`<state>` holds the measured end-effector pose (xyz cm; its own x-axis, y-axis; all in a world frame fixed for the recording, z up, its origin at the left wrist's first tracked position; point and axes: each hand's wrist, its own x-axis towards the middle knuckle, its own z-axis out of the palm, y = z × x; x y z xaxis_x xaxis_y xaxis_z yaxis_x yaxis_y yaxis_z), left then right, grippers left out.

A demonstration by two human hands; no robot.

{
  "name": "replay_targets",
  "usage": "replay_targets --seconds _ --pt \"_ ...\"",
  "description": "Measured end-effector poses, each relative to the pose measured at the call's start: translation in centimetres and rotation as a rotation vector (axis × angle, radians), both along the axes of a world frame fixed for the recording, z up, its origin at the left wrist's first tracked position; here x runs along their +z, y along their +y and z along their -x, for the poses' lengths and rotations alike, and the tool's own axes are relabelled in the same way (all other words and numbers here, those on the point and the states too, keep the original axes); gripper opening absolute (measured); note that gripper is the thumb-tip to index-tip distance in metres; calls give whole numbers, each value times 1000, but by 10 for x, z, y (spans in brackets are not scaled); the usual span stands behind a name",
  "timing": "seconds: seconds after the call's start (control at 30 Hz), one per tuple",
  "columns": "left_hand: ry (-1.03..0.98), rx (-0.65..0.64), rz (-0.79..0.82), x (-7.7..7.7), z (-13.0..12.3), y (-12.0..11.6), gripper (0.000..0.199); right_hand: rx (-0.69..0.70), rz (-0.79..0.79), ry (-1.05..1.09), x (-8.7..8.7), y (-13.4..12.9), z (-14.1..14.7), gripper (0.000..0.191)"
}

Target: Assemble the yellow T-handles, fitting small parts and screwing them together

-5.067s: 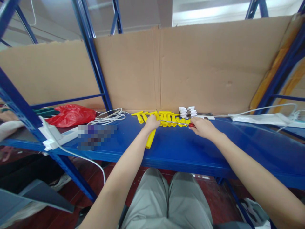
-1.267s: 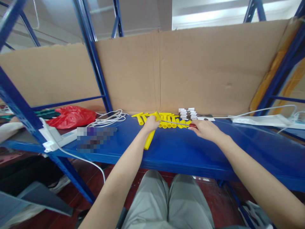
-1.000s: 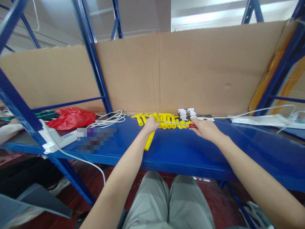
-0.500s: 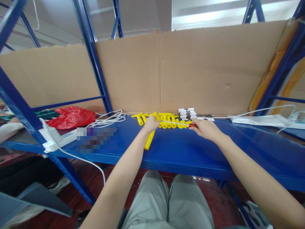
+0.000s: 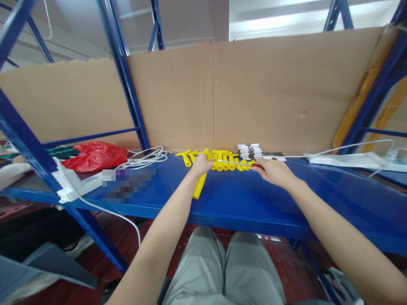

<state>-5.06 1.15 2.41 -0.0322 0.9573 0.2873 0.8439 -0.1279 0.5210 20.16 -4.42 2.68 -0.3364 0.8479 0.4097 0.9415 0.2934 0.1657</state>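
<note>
My left hand (image 5: 201,165) is wrapped round a yellow T-shaped piece (image 5: 199,186), whose thick tube slants down toward the front edge. In my right hand (image 5: 270,170) is a screwdriver (image 5: 233,162) with a red handle, mostly hidden by the fingers. Its thin metal shaft points left and reaches the yellow piece by my left hand. Behind the shaft, several more yellow T-shaped pieces (image 5: 225,163) lie in a row. Small white pieces (image 5: 250,151) with dark parts are stacked behind my right hand.
A cardboard sheet (image 5: 270,93) stands behind the blue shelf (image 5: 248,203). On the left are a red plastic bag (image 5: 95,156), coiled white cable (image 5: 148,159) and a white power strip (image 5: 90,183). Blue posts rise at both sides. A person's arm shows at far left.
My right hand has shifted very slightly left, and less of the red handle shows. My left hand and the yellow piece are in the same place.
</note>
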Motion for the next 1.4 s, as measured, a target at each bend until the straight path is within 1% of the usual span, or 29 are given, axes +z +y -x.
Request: replay_targets --seconds 0.07,0.17,0.3,0.4,0.53,0.8,1.0,1.17,1.27,1.4 --pt "5 -2 -4 -1 0 1 19 14 24 13 1 -1 1 26" --pt "13 -9 -10 -2 0 2 20 44 34 34 -2 2 -2 22" --pt "21 0 1 -2 0 2 21 29 14 29 -6 5 -6 21" --pt "19 11 0 -1 0 2 23 12 17 16 -4 3 -4 20" --pt "1 -4 2 -2 0 3 23 14 39 33 -1 0 0 24" --pt "17 25 2 -2 -2 4 23 43 -42 49 -9 11 -7 17" --pt "12 15 -10 -2 -1 3 23 52 -5 76 -7 8 -6 20" --pt "5 29 -12 -3 -2 4 21 83 -35 89 -9 11 -7 18" --pt "4 24 0 -2 -3 3 21 77 -60 88 -12 15 -10 17" --pt "-13 20 -11 -2 -3 4 20 76 -54 105 -13 16 -11 13"
